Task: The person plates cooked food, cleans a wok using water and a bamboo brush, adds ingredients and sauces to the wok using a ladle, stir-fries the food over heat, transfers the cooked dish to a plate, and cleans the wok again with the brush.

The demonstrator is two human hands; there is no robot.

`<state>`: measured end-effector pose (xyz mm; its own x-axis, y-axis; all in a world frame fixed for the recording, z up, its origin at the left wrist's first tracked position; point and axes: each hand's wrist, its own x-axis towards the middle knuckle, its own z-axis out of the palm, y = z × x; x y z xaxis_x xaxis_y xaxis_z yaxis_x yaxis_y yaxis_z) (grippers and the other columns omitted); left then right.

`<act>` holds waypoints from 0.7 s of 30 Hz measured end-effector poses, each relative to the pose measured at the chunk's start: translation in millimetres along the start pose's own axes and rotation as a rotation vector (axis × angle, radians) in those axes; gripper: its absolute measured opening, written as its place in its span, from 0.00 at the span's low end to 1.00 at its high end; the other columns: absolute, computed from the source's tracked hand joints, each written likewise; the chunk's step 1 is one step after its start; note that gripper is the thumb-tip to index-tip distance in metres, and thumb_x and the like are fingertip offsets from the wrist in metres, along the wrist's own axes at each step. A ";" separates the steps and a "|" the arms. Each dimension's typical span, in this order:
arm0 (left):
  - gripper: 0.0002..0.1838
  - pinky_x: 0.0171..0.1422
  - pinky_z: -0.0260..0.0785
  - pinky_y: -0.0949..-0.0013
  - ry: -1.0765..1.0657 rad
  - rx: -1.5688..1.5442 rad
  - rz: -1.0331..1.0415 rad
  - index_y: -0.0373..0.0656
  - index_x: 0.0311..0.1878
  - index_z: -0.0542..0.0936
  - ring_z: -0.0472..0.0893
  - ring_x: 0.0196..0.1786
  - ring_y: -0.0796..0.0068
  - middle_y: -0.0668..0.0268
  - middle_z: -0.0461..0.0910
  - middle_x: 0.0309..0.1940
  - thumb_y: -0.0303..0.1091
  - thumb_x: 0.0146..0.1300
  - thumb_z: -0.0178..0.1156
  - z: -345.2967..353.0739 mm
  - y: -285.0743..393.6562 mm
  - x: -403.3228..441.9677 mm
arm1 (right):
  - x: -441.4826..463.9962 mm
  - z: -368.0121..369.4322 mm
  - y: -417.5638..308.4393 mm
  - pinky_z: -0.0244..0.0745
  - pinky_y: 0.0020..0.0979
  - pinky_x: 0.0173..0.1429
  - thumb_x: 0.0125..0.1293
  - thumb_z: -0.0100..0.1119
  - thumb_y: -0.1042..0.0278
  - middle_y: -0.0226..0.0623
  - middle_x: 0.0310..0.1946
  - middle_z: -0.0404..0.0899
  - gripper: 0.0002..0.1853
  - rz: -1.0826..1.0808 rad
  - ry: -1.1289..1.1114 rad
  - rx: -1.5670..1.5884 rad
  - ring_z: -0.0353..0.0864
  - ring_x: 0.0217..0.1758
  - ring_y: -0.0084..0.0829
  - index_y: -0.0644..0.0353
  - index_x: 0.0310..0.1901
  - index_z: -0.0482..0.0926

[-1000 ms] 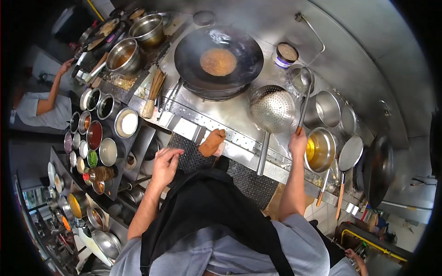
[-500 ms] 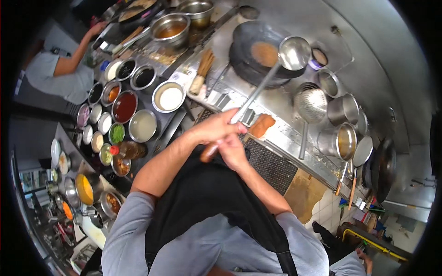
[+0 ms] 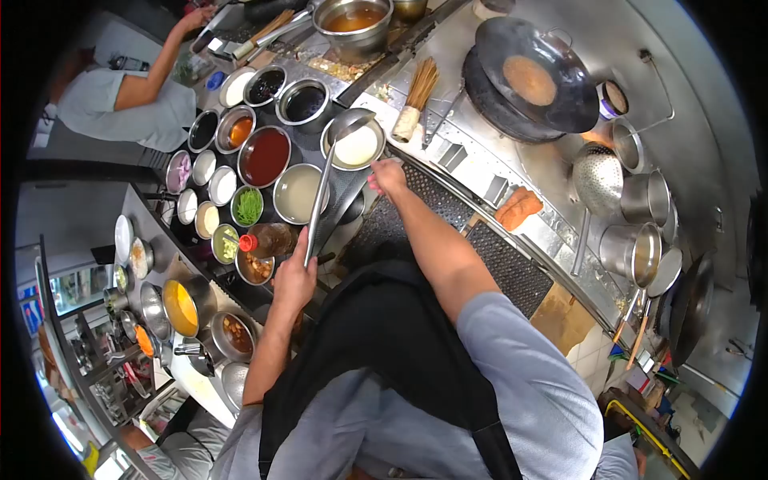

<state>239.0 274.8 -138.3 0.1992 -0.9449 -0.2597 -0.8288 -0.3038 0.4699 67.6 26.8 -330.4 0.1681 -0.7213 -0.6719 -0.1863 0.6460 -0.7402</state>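
My left hand (image 3: 294, 280) is wrapped round the handle of a long metal ladle (image 3: 321, 194). The ladle's bowl is over the metal pot of white powder or paste (image 3: 357, 150). Close to that pot's lower right side is my right hand (image 3: 390, 178), fingers curled; what it holds, if anything, is too small to tell. Between my left hand and the sauces lies a red-capped bottle (image 3: 270, 240). A wok (image 3: 560, 88) with brown liquid in it sits tilted on the burner.
An orange-brown folded cloth (image 3: 519, 210) lies on the counter edge. A bamboo brush (image 3: 417, 99) lies left of the wok, a perforated strainer (image 3: 597, 180) right of it. Another person (image 3: 128, 100) works at the upper left. Several pots hang or stand at the right.
The ladle, held at the right a second ago, has passed across to my left hand and swung over the sauce pots. My right hand has let it go. The view has turned left.
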 end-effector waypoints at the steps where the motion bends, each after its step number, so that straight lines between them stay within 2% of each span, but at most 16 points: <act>1: 0.39 0.45 0.74 0.41 -0.018 0.042 -0.032 0.53 0.80 0.58 0.84 0.40 0.36 0.41 0.84 0.34 0.34 0.68 0.60 4.7 -2.1 6.8 | 2.1 8.4 -5.7 0.73 0.28 0.21 0.77 0.52 0.60 0.36 0.29 0.85 0.13 0.026 0.014 0.021 0.83 0.23 0.26 0.59 0.52 0.76; 3: 0.39 0.44 0.74 0.40 -0.053 0.119 -0.099 0.54 0.80 0.57 0.84 0.38 0.36 0.41 0.84 0.33 0.34 0.68 0.60 13.3 -1.9 15.6 | 7.1 21.7 -13.2 0.75 0.28 0.22 0.77 0.50 0.60 0.36 0.29 0.86 0.12 0.079 0.042 0.054 0.84 0.24 0.27 0.58 0.53 0.76; 7: 0.40 0.45 0.73 0.38 -0.059 0.026 -0.080 0.55 0.81 0.55 0.83 0.39 0.34 0.39 0.83 0.33 0.34 0.68 0.61 19.3 -1.1 10.9 | 18.9 33.1 -5.9 0.78 0.29 0.25 0.78 0.48 0.63 0.36 0.31 0.86 0.11 0.045 0.071 0.211 0.85 0.25 0.27 0.55 0.55 0.75; 11: 0.38 0.50 0.73 0.40 -0.125 -0.079 -0.113 0.55 0.80 0.57 0.83 0.44 0.34 0.38 0.83 0.35 0.32 0.69 0.59 4.8 4.2 1.3 | 18.6 30.8 -4.4 0.78 0.28 0.27 0.78 0.48 0.64 0.36 0.32 0.86 0.11 0.045 0.028 0.279 0.86 0.27 0.27 0.56 0.56 0.74; 15: 0.37 0.56 0.74 0.44 -0.123 -0.206 -0.091 0.55 0.80 0.58 0.82 0.50 0.34 0.36 0.82 0.45 0.32 0.70 0.60 -5.2 1.5 -5.1 | 17.4 29.2 -4.0 0.79 0.28 0.28 0.79 0.48 0.65 0.37 0.34 0.86 0.10 0.051 0.014 0.280 0.86 0.28 0.27 0.57 0.54 0.74; 16: 0.37 0.44 0.78 0.53 -0.001 -0.176 0.121 0.53 0.81 0.58 0.87 0.37 0.47 0.46 0.86 0.41 0.31 0.71 0.59 0.7 -7.9 -0.1 | 16.9 29.4 -3.4 0.79 0.28 0.28 0.79 0.48 0.65 0.38 0.34 0.86 0.09 0.056 0.016 0.282 0.87 0.29 0.27 0.57 0.54 0.73; 19: 0.36 0.29 0.73 0.66 -0.312 -0.519 -0.333 0.50 0.81 0.58 0.80 0.23 0.71 0.61 0.81 0.30 0.28 0.72 0.56 -26.9 16.5 10.2 | 16.0 29.4 -2.0 0.79 0.28 0.28 0.79 0.48 0.66 0.38 0.34 0.87 0.09 0.062 0.011 0.280 0.87 0.29 0.28 0.58 0.53 0.73; 20: 0.36 0.21 0.63 0.75 -0.314 -0.668 -0.353 0.48 0.81 0.57 0.66 0.18 0.85 0.71 0.70 0.25 0.26 0.72 0.54 -21.9 9.4 13.5 | 16.2 28.9 -1.7 0.79 0.28 0.28 0.80 0.47 0.66 0.39 0.35 0.87 0.09 0.062 0.008 0.277 0.87 0.29 0.28 0.58 0.53 0.73; 21: 0.36 0.21 0.63 0.75 -0.322 -0.748 -0.370 0.47 0.81 0.57 0.66 0.18 0.85 0.72 0.70 0.25 0.25 0.72 0.54 -22.0 5.7 18.0 | 16.5 28.7 -2.3 0.79 0.28 0.28 0.80 0.47 0.66 0.39 0.35 0.87 0.09 0.061 0.005 0.275 0.87 0.29 0.28 0.58 0.53 0.73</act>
<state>249.4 253.4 -121.7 0.1366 -0.7250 -0.6750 -0.1606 -0.6886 0.7071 98.6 20.6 -340.5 0.1600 -0.6796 -0.7159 0.0737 0.7315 -0.6779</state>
